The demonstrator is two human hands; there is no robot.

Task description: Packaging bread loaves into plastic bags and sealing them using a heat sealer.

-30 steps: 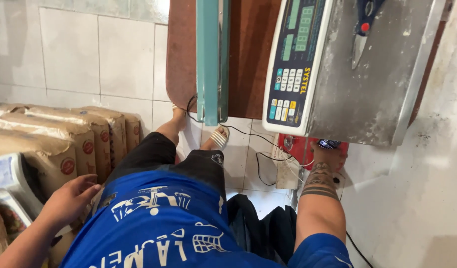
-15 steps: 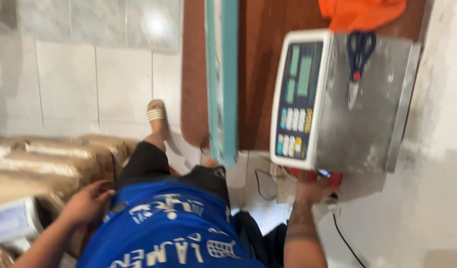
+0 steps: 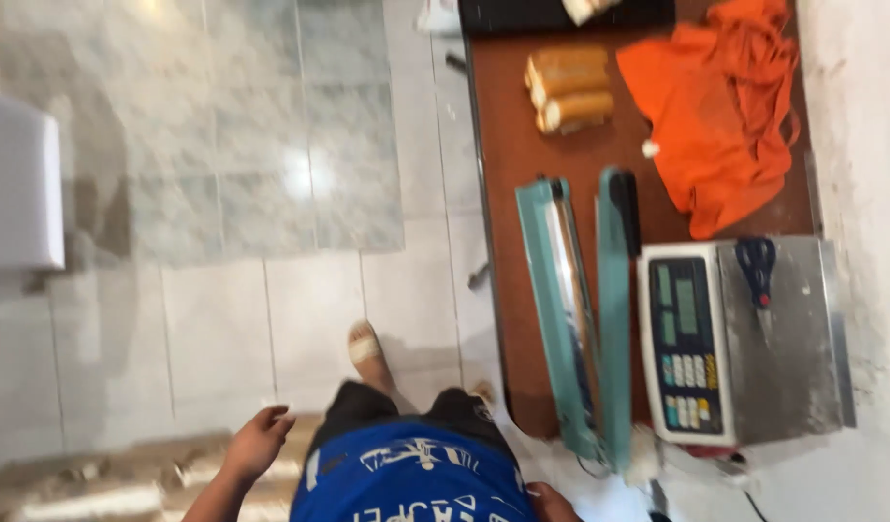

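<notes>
Two hands empty: our left hand (image 3: 259,440) open above sacks (image 3: 106,483); right hand (image 3: 553,503) mostly hidden, grip unclear, near sealer (image 3: 580,319).

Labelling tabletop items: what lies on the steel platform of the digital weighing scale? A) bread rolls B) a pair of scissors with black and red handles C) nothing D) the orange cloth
B: a pair of scissors with black and red handles lies on the steel platform of the digital weighing scale; the orange cloth and the bread rolls lie apart on the brown table.
</notes>
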